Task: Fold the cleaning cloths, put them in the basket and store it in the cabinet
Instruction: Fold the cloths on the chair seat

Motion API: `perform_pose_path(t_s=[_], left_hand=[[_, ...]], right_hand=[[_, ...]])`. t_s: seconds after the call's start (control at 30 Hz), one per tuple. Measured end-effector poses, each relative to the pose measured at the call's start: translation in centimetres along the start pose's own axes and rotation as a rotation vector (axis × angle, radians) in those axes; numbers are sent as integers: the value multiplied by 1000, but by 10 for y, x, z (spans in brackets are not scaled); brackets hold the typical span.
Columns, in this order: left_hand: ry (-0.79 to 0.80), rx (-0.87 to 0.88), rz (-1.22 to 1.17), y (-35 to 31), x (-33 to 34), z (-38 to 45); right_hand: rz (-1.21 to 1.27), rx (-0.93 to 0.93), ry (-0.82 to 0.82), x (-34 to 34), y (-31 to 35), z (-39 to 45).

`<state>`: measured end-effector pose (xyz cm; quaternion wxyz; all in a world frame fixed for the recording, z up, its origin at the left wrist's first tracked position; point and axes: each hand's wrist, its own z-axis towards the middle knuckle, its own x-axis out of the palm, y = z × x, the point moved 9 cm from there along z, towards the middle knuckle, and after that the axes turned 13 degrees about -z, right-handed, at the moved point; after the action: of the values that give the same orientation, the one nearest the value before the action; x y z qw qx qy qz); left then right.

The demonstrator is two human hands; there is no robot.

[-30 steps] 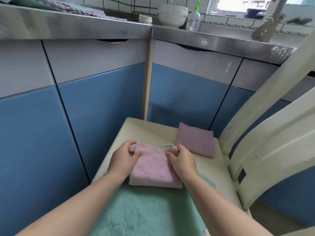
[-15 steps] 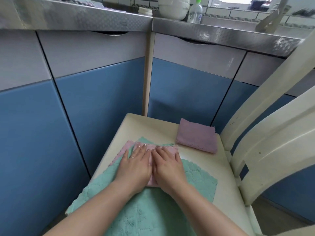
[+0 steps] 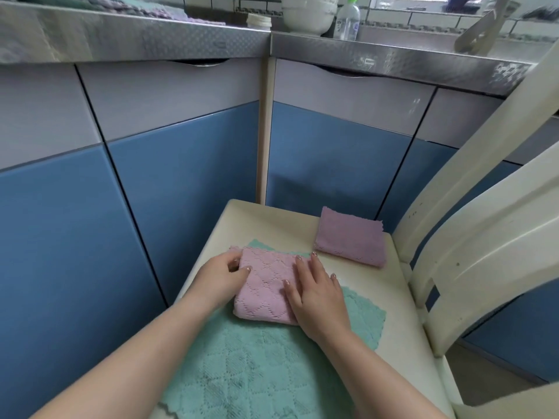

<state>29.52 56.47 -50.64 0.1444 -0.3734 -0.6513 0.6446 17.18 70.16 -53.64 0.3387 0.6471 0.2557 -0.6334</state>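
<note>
Pink cloth (image 3: 266, 287), folded, lies on the green cloth (image 3: 257, 367) on the chair seat (image 3: 281, 220); left hand (image 3: 219, 279) pinches its edge, right hand (image 3: 317, 297) presses flat, fingers spread. No legible writing.

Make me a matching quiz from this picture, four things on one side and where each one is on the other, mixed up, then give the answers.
Things:
1. pink cloth
2. purple cloth
3. green cloth
4. white bowl

Places:
A. on the counter
B. folded, alone at the far side of the chair seat
C. spread flat on the seat, under another cloth
D. folded, under both hands

Pairs: 1-D, 2-B, 3-C, 4-A
</note>
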Motion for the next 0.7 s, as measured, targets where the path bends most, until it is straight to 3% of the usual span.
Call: perform_pose_path(t_s=[0.13, 0.3, 0.5, 0.63, 0.7], left_hand=[[128, -182, -404, 4, 15, 1], [275, -139, -266, 0, 34, -6], [262, -46, -394, -32, 35, -15], [297, 6, -483, -68, 49, -29], [290, 39, -419, -80, 57, -32]], right_hand=[[28, 21, -28, -3, -2, -1], [101, 39, -45, -8, -4, 0], [614, 186, -154, -43, -34, -19], [1218, 289, -7, -49, -48, -44], [1316, 284, -47, -60, -57, -51]])
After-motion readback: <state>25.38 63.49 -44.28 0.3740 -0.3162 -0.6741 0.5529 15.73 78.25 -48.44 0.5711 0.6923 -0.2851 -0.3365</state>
